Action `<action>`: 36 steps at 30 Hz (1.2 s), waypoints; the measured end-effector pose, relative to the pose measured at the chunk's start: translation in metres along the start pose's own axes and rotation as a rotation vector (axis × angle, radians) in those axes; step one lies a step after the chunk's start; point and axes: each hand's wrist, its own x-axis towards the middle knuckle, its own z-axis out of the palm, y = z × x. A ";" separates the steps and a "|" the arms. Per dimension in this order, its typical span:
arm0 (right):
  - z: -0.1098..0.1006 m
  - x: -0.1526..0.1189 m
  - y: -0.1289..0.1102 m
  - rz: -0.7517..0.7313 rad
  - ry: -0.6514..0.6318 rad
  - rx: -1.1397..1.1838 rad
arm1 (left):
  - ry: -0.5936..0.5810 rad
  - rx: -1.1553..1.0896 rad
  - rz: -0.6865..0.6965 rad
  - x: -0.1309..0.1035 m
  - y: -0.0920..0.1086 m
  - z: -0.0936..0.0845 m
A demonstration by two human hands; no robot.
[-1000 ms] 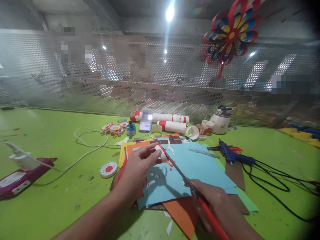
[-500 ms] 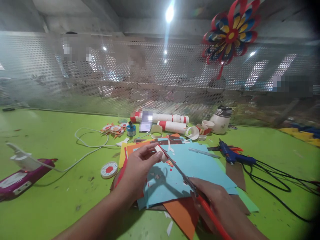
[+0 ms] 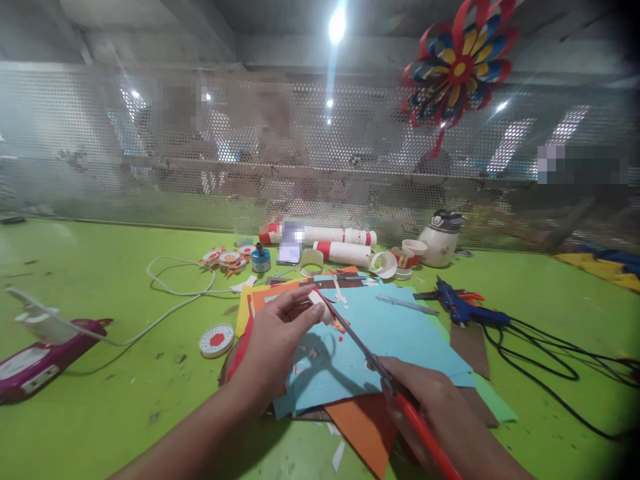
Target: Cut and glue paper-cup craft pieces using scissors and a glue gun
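Observation:
Between the thumb and fingers of my left hand [image 3: 273, 333] is a small white piece with a red edge [image 3: 321, 307], likely paper or card. My right hand [image 3: 430, 400] is wrapped round the red handles of a pair of scissors [image 3: 360, 345]. Their blades point up and left, and the tips meet the red edge of the white piece; I cannot tell how far apart the blades are. Below both hands lies a light blue sheet of paper [image 3: 400, 333] with small red and white scraps on it, on top of other coloured sheets.
A blue glue gun [image 3: 470, 310] with black cords lies at the right. Paper cup stacks [image 3: 345, 253], a phone [image 3: 290, 243], a blue-labelled bottle [image 3: 261, 259] and a white jug [image 3: 440, 240] stand behind. A round white disc [image 3: 217, 341] and a purple power strip [image 3: 55, 360] are at left.
The view has shifted very slightly. Both hands, the white piece and the scissors keep nearly the same positions.

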 end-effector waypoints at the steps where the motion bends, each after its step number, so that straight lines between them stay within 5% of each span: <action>1: 0.001 0.000 0.001 0.001 0.009 0.006 | -0.001 0.000 0.001 0.000 -0.001 0.000; 16: 0.004 -0.002 0.004 0.023 0.015 -0.081 | -0.011 -0.128 -0.121 -0.002 0.002 0.003; 36: -0.003 -0.001 0.005 0.064 -0.116 -0.139 | 0.014 -0.209 -0.093 0.002 0.005 -0.001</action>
